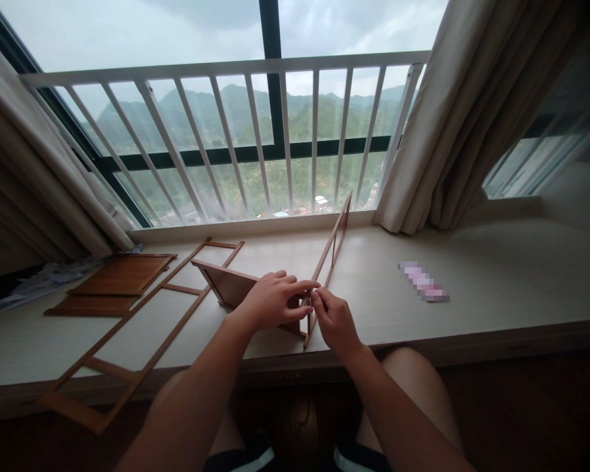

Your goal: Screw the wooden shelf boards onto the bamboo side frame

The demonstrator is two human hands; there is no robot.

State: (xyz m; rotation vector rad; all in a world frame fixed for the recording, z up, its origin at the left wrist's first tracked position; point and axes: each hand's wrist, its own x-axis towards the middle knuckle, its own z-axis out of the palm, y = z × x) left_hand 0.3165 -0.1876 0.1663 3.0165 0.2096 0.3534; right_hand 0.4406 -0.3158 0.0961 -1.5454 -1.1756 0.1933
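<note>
A brown wooden panel (231, 286) stands on edge on the pale window ledge, meeting an upright ladder-like wooden frame (330, 252) near the ledge's front. My left hand (275, 298) lies over the panel's near end, its thumb and forefinger reaching round the joint with the frame. On the other side of that joint, my right hand (335, 318) is closed in a pinch against the frame. What sits between its fingertips, if anything, is too small to make out.
A second wooden frame (163, 337) lies at the left, its near end jutting past the ledge's front edge (496, 336). Slatted wooden panels (122, 275) lie beyond it. A blurred pink item (423, 280) rests at the right. White railing (226, 68) and curtains (452, 124) border the window.
</note>
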